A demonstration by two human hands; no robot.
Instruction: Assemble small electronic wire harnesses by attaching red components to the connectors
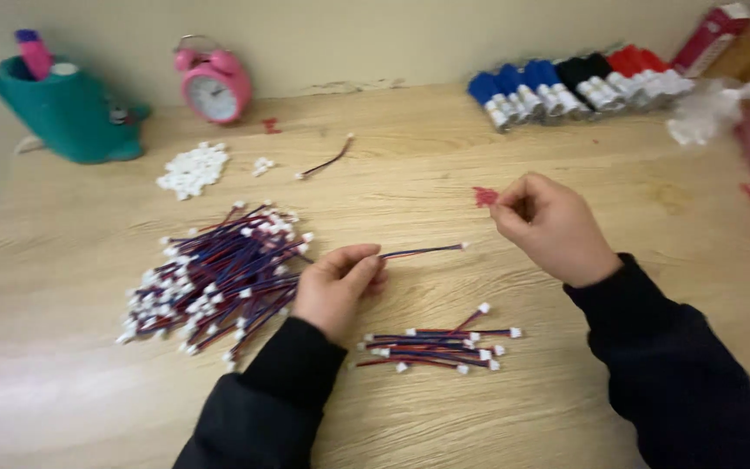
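Note:
My left hand [337, 284] pinches one end of a short red-and-blue wire [423, 251] that sticks out to the right, its free end tipped with a small white connector. My right hand [549, 224] is a little to the right of that tip, fingers closed on a small red piece [483, 196]. A big heap of similar wires with white connectors [214, 278] lies left of my left hand. A smaller bundle of such wires [440, 345] lies in front of me between my forearms.
A pile of small white connectors [193, 169] and a single loose wire [325, 162] lie farther back. A teal holder [67, 111], a pink alarm clock [213, 85], a row of blue, black and red markers [579, 82] and a plastic bag [718, 108] line the back.

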